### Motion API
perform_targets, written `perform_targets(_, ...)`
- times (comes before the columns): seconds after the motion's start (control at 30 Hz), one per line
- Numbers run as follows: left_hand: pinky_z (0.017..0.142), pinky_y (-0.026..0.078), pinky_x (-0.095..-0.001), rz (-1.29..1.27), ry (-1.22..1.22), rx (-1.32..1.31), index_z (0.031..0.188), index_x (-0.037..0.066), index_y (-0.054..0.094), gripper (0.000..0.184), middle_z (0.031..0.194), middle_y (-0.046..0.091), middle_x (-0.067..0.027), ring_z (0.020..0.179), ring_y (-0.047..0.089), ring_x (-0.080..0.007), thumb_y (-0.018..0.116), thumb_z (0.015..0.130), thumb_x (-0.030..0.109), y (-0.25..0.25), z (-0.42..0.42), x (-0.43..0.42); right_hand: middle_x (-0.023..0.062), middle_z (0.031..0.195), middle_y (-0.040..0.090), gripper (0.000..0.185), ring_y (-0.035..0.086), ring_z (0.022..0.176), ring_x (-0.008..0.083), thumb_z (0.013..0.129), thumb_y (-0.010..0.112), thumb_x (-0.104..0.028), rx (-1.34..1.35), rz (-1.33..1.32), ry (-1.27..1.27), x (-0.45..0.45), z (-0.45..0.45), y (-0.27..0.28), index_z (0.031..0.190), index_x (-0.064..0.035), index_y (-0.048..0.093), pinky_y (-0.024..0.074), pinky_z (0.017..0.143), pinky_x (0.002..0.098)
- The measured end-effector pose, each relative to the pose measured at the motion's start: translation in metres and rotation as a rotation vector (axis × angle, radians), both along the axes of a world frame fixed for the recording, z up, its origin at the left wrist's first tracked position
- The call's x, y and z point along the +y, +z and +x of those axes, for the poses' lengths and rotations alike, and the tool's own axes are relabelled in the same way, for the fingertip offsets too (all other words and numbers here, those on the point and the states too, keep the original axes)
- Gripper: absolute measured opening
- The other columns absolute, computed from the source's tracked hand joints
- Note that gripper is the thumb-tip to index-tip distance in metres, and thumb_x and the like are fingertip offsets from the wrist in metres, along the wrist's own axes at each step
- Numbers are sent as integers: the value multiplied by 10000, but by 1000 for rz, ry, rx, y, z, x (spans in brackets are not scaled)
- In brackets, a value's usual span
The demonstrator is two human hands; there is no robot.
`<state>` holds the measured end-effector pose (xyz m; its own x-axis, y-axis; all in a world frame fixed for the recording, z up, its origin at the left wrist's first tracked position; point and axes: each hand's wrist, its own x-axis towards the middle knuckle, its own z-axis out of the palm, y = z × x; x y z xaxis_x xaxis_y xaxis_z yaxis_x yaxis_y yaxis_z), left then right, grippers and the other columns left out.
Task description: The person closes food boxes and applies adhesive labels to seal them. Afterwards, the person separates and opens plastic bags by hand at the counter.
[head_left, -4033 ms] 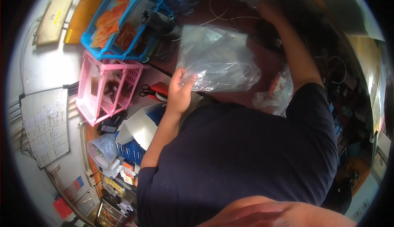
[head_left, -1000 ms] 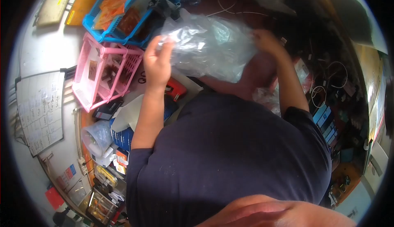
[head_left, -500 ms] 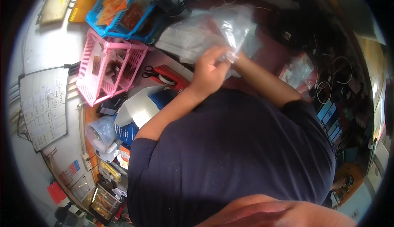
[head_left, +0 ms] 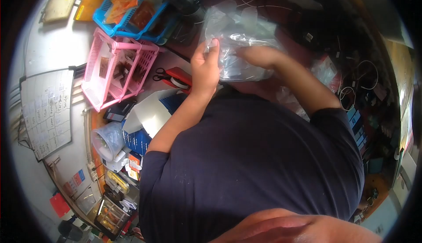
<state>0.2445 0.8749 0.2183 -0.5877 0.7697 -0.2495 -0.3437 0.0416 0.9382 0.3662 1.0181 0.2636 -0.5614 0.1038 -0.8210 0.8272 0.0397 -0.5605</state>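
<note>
Clear plastic bags (head_left: 246, 69) lie in a crumpled stack in front of my chest, over the dark red table. My left hand (head_left: 205, 65) is closed on their left edge, with the thumb on top. From the right, my right hand (head_left: 257, 56) reaches across the plastic; its fingertips are hidden by the film, so its grip cannot be made out. More crumpled clear plastic (head_left: 324, 70) lies to the right of my right forearm.
Blue basket (head_left: 140, 36) and pink basket (head_left: 115, 45) stand at the left. Black scissors (head_left: 159, 74), a red tape dispenser (head_left: 178, 76) and an open box (head_left: 149, 113) lie nearer my left arm. White cables (head_left: 347, 94) are on the right.
My hands, together at the middle half a second ago, are now apart. My left hand has moved left and holds the bags' edge; the plastic has spread out flatter and lower.
</note>
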Motion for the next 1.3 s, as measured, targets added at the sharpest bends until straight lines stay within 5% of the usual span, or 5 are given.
perform_targets(0.37, 722, 463, -202, -1, -2, 1, 1169, 17, 674, 319, 981, 692, 3, 808, 587, -53, 627, 1048, 309, 4, -6, 1, 115, 1377, 619, 447, 667, 1082, 154, 1012, 644, -280, 713, 490, -298, 27, 65, 80, 1423, -113, 589, 563, 848, 298)
perform_targets(0.53, 746, 482, -215, 64, -284, 31, 1200, 23, 655, 282, 1012, 692, 2, 853, 609, -60, 723, 982, 188, 7, -2, -2, 94, 1253, 645, 389, 657, 1073, 240, 885, 778, -171, 1128, 1013, 52, 33, 25, -3, 1254, -82, 690, 508, 981, 363)
perform_targets(0.63, 897, 511, -268, 80, -395, 117, 1293, 1, 591, 420, 1162, 671, -62, 1049, 631, -117, 768, 918, 68, 11, -5, -3, 86, 1171, 681, 284, 653, 1071, 213, 921, 750, -182, 892, 608, -43, 64, 31, -17, 1178, -67, 716, 502, 967, 343)
perform_targets(1.03, 965, 489, -287, 39, -249, 65, 1305, -3, 557, 399, 1210, 660, -90, 1101, 621, -133, 727, 951, 70, 14, -19, -18, 125, 1146, 729, 395, 676, 1105, 243, 967, 695, -382, 217, 1455, -418, 321, 91, -136, 1242, -99, 690, 518, 958, 386)
perform_targets(1.3, 932, 518, -299, 67, -117, -5, 1397, 16, 526, 503, 1243, 646, -110, 1064, 639, -154, 568, 904, -75, 22, -37, -35, 164, 1232, 708, 456, 654, 1207, 289, 965, 688, -402, 566, 1115, -393, 163, 34, -22, 1312, -107, 654, 516, 992, 429)
